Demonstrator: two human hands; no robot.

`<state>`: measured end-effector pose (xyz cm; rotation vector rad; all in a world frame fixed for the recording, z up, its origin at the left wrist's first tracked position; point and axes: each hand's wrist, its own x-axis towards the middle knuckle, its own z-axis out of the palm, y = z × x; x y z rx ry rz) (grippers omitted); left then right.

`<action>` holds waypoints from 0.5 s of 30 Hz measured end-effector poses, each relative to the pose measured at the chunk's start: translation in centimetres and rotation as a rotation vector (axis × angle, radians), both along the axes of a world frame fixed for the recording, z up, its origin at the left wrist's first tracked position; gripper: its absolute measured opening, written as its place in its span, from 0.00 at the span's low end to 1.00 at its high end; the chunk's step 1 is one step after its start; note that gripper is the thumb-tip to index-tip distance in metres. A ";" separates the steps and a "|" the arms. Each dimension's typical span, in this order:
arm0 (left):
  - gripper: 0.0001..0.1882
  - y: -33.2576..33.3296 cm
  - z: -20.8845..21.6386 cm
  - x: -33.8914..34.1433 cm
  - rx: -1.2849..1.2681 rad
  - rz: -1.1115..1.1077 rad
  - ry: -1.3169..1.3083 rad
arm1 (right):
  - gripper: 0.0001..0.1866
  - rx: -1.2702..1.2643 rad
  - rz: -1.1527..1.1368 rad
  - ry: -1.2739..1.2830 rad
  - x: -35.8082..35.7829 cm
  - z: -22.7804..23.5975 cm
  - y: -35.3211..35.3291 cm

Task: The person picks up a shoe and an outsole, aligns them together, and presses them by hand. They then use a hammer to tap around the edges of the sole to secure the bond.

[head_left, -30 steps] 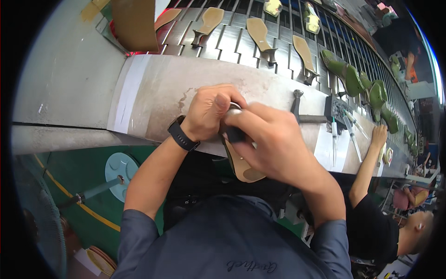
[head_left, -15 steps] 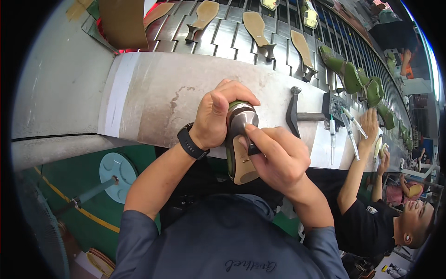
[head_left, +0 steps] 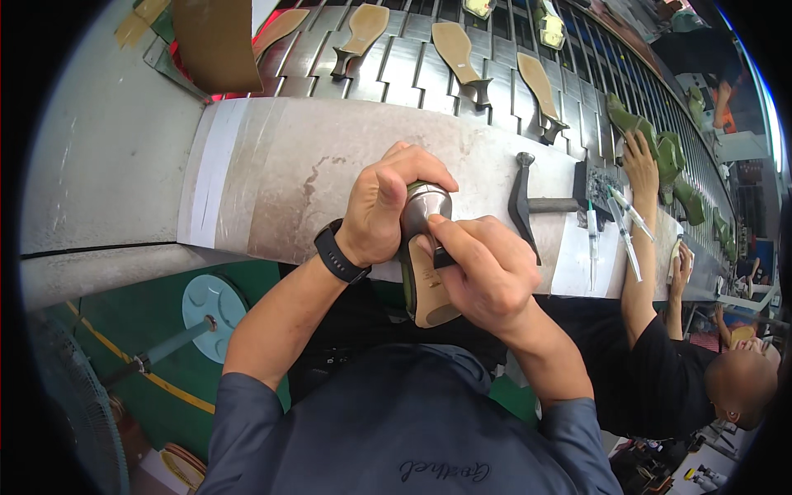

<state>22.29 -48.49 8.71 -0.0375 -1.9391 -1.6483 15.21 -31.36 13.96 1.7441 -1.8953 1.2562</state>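
Observation:
A green shoe is held upside down over the bench's near edge, its tan outsole (head_left: 431,301) facing up and its toe end toward me. My left hand (head_left: 381,202), with a black watch on the wrist, wraps round the back and left side of the shoe. At the back of the shoe sits a shiny grey-brown heel (head_left: 426,205). My right hand (head_left: 493,268) pinches this heel, thumb and fingers closed about its narrow dark tip. The fingers hide part of the sole's middle.
A hammer (head_left: 520,202) lies right of my hands, beside a dark block (head_left: 596,183) and several syringes (head_left: 592,243). Tan outsoles with heels (head_left: 454,49) and green shoes (head_left: 670,157) stand on the slatted conveyor (head_left: 396,74). At right a co-worker's hand (head_left: 642,165) reaches among the shoes.
The heel has shifted slightly toward me and left; the dark band behind it is barely visible now. My hands keep their grip. The co-worker's hand has moved from the bench to a green shoe.

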 end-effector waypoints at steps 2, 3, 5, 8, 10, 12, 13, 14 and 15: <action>0.48 -0.5 0.0 -0.1 -0.018 -0.056 0.023 | 0.26 -0.029 -0.008 0.044 -0.1 -0.1 -0.4; 0.48 -0.5 0.1 -0.1 -0.018 -0.057 0.026 | 0.26 -0.029 -0.010 0.046 -0.2 -0.3 -0.5; 0.35 -0.6 1.0 0.0 0.017 -0.063 -0.028 | 0.25 -0.093 -0.030 0.107 -0.8 -0.8 -1.0; 0.14 -1.8 2.8 -1.2 0.341 -0.134 -0.250 | 0.23 -0.096 -0.052 0.184 -3.4 -1.2 -2.8; 0.17 -2.5 1.3 -2.6 0.296 -0.134 -0.192 | 0.18 -0.081 -0.090 0.156 -3.7 -1.8 -3.4; 0.17 -2.6 1.5 -3.5 0.289 -0.125 -0.220 | 0.14 -0.005 -0.173 -0.169 -3.3 -1.3 -3.4; 0.16 -2.3 1.3 -4.0 0.310 -0.105 -0.181 | 0.16 0.045 -0.201 -0.250 -3.6 -1.2 -3.3; 0.16 -2.1 1.2 -4.0 0.320 -0.096 -0.180 | 0.16 0.146 -0.302 -0.385 -3.3 -0.4 -3.0; 0.16 -2.1 1.1 -4.0 0.319 -0.076 -0.219 | 0.15 0.295 -0.289 -0.588 -4.0 -1.0 -2.0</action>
